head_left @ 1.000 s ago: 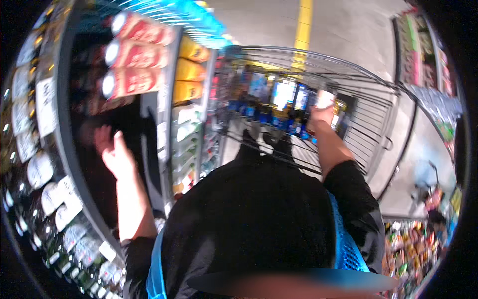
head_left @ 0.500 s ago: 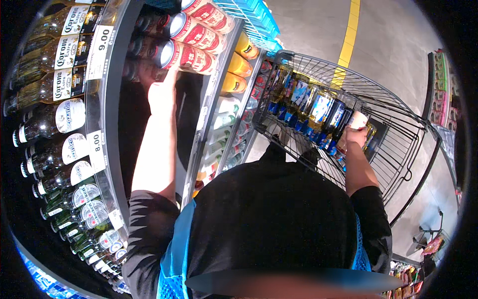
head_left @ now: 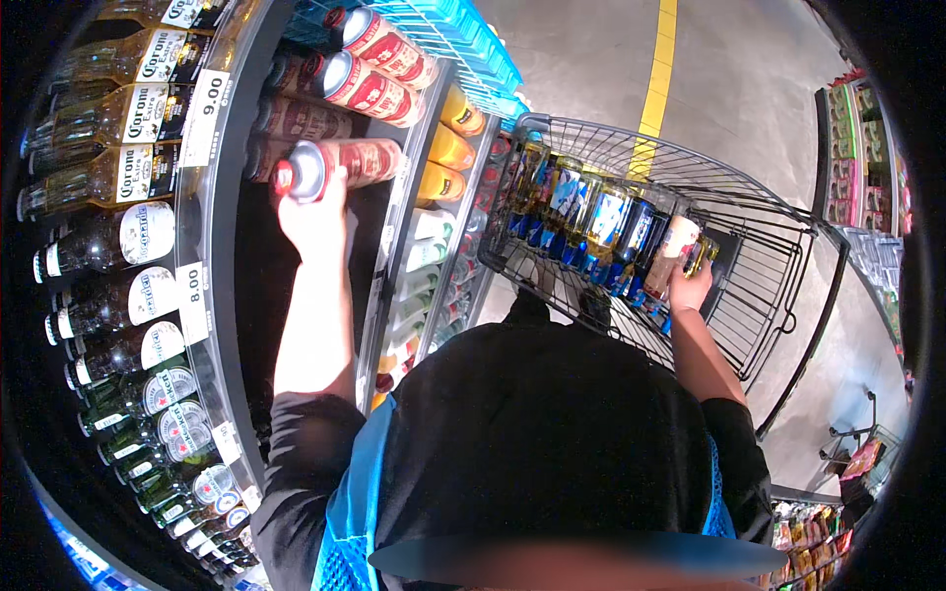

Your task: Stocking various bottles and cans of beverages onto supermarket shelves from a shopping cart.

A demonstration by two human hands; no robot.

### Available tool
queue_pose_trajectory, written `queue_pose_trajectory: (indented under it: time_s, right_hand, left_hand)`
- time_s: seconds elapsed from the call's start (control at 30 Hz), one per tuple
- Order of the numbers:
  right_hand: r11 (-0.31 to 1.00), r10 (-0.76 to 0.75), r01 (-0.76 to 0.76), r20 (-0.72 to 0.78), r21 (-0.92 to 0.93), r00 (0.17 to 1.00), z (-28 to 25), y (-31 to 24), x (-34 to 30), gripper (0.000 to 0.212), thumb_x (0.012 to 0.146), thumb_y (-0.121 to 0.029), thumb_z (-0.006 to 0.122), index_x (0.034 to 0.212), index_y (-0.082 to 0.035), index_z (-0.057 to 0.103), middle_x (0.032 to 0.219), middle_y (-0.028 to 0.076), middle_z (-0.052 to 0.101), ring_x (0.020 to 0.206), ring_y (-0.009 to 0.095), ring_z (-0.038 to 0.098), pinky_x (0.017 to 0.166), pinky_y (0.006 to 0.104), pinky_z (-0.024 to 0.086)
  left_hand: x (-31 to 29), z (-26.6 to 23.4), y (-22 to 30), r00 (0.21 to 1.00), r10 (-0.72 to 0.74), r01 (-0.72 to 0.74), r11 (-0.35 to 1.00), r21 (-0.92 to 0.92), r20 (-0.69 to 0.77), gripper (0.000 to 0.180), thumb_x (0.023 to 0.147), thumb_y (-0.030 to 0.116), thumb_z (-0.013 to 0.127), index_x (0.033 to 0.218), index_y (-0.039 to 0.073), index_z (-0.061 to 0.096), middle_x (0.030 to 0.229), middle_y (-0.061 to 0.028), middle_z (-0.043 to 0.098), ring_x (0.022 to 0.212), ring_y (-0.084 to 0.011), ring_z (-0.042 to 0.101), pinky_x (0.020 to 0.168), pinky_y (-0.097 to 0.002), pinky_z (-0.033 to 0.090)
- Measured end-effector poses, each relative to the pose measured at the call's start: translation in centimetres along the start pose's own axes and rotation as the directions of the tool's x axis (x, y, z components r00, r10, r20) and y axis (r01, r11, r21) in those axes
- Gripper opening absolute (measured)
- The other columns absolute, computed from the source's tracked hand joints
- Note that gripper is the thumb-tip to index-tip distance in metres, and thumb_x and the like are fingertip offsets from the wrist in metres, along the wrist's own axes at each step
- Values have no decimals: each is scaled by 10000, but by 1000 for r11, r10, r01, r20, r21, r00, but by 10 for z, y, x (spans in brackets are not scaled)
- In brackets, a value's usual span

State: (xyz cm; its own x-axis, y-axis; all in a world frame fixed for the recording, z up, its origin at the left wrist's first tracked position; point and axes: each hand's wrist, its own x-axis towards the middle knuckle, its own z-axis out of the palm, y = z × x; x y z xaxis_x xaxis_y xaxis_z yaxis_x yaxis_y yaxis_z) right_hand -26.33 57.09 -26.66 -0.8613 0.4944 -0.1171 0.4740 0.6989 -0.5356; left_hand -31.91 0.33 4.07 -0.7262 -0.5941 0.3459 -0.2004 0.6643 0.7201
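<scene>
My left hand (head_left: 313, 229) is closed around the lid end of a red-and-white can (head_left: 367, 161) at the shelf. The can is tilted on its side, its silver rim toward me. Just beyond it, similar red-and-white cans (head_left: 372, 96) lie in the same shelf bay, with darker ones in shadow behind. My right hand (head_left: 692, 288) is inside the shopping cart (head_left: 764, 325), curled against the side of another red-and-white can (head_left: 676, 248). Its fingertips are partly hidden between that can and a yellowish bottle (head_left: 701, 258). A row of blue-labelled bottles (head_left: 603, 225) stands beside them in the cart.
Brown, dark and green beer bottles (head_left: 148, 236) fill the shelf on the left, behind a price rail (head_left: 204, 128). Yellow cans (head_left: 450, 148) line a neighbouring shelf. A blue wire basket (head_left: 473, 49) stands at the far end. Another cart (head_left: 867, 458) is at the right.
My left hand has drawn a red-and-white can out from the row toward me. My right hand has shifted slightly down along the can in the cart, exposing more of that can.
</scene>
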Motion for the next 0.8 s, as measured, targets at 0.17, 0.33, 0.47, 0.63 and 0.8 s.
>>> queue_pose_trajectory:
  time_s: [0.17, 0.33, 0.47, 0.63, 0.8]
  right_hand:
    - [735, 1, -307, 452, 605, 892, -17, -82, -40, 403, 953, -55, 651, 1340, -31, 543, 1217, 104, 626, 1038, 145, 611, 910, 293, 511]
    - [380, -476, -778, 827, 501, 300, -55, -207, -83, 520, 1046, -432, 520, 1419, -73, 473, 1312, 154, 611, 1130, 272, 633, 943, 403, 528]
    - [57, -586, -989, 807, 139, 79, -69, -278, -99, 640, 1035, -545, 471, 1433, -45, 451, 1310, 177, 610, 1177, 289, 626, 986, 454, 525]
    - [63, -324, -987, 939, 145, 117, -42, -249, -70, 423, 1044, -341, 480, 1325, -28, 527, 1101, 138, 682, 925, 277, 705, 838, 427, 603]
    - [511, -87, -536, 661, 672, 746, 29, -155, -20, 452, 864, -84, 690, 1249, -12, 465, 1097, 131, 670, 997, 263, 679, 869, 409, 580]
  left_hand:
    - [-55, -47, 41, 981, 192, -191, 981, -12, 36, 970, 636, 22, 905, 1452, 8, 382, 1401, -179, 493, 1276, -283, 518, 1116, -424, 431]
    - [-97, -36, 81, 840, 308, -8, 830, -557, 447, 889, 652, 248, 922, 1387, 33, 470, 1311, -203, 574, 1169, -354, 614, 1007, -495, 511]
    - [-111, 30, 85, 367, 866, -699, 498, -513, 339, 582, 795, 158, 781, 1320, 81, 541, 1249, -216, 624, 1106, -422, 659, 943, -558, 547]
    - [-139, 77, 80, -6, 808, -738, 394, -548, 589, 557, 760, 100, 714, 1302, 109, 585, 1318, -152, 609, 1239, -357, 600, 1086, -556, 450]
    - [-104, 52, 42, 215, 557, -693, 666, -277, 802, 818, 661, 172, 866, 1395, 37, 530, 1468, -204, 505, 1420, -391, 428, 1186, -547, 320]
